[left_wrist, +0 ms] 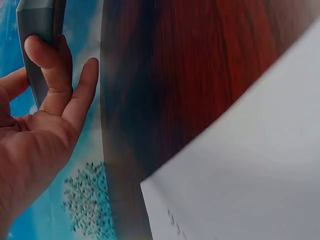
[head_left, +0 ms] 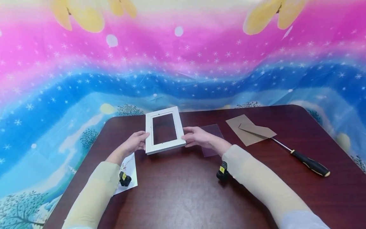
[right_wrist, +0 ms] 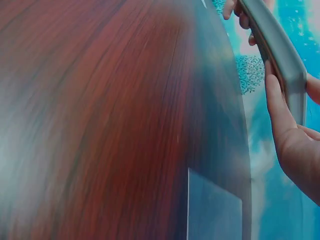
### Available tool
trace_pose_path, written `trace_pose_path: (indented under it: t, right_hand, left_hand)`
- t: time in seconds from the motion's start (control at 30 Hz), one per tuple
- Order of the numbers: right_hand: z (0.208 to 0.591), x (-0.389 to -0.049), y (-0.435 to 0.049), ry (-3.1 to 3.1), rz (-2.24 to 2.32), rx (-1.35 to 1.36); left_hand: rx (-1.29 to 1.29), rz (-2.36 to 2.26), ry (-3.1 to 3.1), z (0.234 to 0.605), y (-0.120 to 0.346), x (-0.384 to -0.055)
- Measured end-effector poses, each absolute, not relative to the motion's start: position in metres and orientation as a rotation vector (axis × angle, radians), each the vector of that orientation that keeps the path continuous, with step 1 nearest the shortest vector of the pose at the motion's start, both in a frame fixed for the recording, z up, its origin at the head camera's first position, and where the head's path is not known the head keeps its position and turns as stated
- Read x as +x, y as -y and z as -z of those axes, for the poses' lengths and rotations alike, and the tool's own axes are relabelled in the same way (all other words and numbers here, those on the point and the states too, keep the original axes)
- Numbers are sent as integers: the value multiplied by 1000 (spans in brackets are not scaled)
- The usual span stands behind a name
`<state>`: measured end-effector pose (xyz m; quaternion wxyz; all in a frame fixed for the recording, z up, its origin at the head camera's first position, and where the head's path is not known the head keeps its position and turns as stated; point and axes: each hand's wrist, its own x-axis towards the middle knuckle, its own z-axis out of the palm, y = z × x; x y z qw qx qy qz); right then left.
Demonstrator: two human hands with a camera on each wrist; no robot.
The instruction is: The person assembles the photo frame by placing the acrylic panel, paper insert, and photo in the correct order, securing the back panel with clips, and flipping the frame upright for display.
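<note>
A white picture frame with an open middle is held up above the table, tilted toward me; dark wood shows through its opening. My left hand grips its left side, thumb on the front and fingers behind. On the opposite side my right hand pinches the frame's lower right edge. In the left wrist view the left hand has its fingertips against the frame's edge. The right wrist view shows the right hand with the frame between thumb and fingers.
Under my left forearm lies a white printed sheet. A clear sheet lies behind my right hand. Farther right are a brown backing board with a folded-out stand and a black-handled screwdriver. A patterned cloth hangs behind the table.
</note>
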<state>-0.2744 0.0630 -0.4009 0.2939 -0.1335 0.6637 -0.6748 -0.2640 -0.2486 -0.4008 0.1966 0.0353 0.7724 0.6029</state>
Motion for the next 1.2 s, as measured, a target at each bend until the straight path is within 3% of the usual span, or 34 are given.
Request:
trace_pose_path:
  t: [0.8,1.2]
  right_hand:
    - [383,-265,-131,-2200,1623,-280]
    - [381,-240,-168,-2352,1428,-374]
  left_hand:
    - [242,-1745,-2056,390,166,-231]
    - [321,-1712,-1975,386,134,-216]
